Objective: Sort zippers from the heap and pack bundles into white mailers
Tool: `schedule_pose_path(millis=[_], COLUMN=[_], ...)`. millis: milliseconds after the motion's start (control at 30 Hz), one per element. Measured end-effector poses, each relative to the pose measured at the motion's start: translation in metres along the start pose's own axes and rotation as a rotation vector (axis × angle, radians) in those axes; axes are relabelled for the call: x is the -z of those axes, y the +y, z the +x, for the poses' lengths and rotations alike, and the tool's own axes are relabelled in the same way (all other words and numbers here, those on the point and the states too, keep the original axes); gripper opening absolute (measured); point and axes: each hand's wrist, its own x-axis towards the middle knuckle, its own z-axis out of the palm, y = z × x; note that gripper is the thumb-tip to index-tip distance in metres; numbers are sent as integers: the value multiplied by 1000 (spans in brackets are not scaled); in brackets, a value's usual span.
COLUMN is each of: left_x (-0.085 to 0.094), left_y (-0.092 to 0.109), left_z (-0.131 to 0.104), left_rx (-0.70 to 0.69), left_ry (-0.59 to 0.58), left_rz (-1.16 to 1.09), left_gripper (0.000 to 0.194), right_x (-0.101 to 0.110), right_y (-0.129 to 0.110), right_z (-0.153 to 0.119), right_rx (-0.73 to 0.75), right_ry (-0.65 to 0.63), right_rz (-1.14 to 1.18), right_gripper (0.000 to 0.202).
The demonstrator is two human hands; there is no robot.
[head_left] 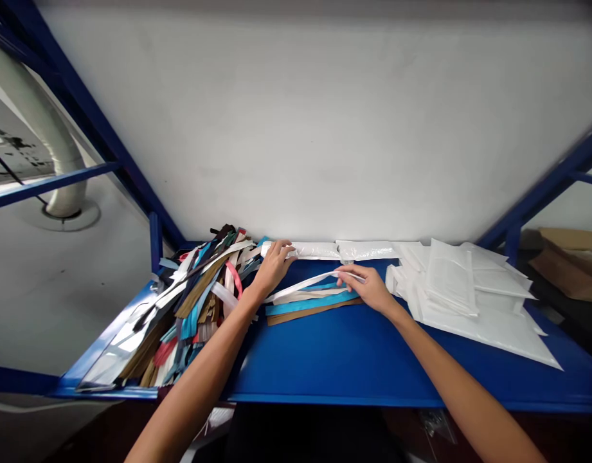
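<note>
My right hand [366, 285] pinches the end of a white zipper [319, 278], which is lifted off the blue bench and slants down to the left. Beneath it lie a bright blue zipper [300, 305], a pale zipper [303, 296] and a brown zipper [296, 316], roughly side by side. My left hand [275, 262] is over the left end of a clear-wrapped white packet [315, 250], fingers bent and apart; whether it touches the packet I cannot tell. Left of that hand is a tangled heap of zippers [199, 302] in many colours.
A second wrapped packet [366, 249] lies along the back wall. Flat white plastic bags [459, 289] overlap at the right of the blue bench [344, 360]. Blue frame posts [98, 122] rise on both sides. A brown cardboard piece [570, 263] sits beyond the right end.
</note>
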Motion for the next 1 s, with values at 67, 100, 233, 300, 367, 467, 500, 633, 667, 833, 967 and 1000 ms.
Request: schedule_pose_path(millis=[67, 100, 233, 300, 367, 467, 500, 633, 667, 833, 967, 1000], left_x=[9, 13, 18, 16, 12, 4, 0, -8, -9, -2, -2, -3], left_y=[18, 26, 43, 42, 40, 41, 43, 51, 52, 53, 62, 67], left_z=[-2, -3, -5, -5, -6, -9, -10, -11, -11, -7, -7, -7], left_rx=[-8, -5, 49, 78, 65, -50, -93, -141, -130, 49, 103, 88], left_ry=[-105, -188, -478, -515, -491, -442, -449, -464, -446, -277, -196, -184], left_rz=[-148, -211, -285, -283, -281, -232, -206, -164, -185, -300, -333, -352], left_gripper=[33, 38, 41, 43, 45, 45, 42, 38, 40, 46, 42, 39], right_x=[6, 10, 27, 35, 40, 41, 41, 41, 41, 34, 3, -7], right_y=[4, 6, 15, 18, 21, 25, 27, 34, 36, 25, 5, 2], right_z=[3, 5, 12, 14, 16, 16, 16, 17, 17, 14, 3, 1], right_rx=[2, -2, 9, 16, 9, -17, -23, -44, -45, 218, 439, 447], right_ry=[141, 211, 429, 484, 498, 471, 463, 461, 487, 797, 359, 243], right_rz=[35, 47, 88, 119, 134, 103, 89, 27, -2, -477, -577, -556], right_gripper=[37, 37, 41, 43, 44, 46, 46, 48, 48, 49, 24, 23])
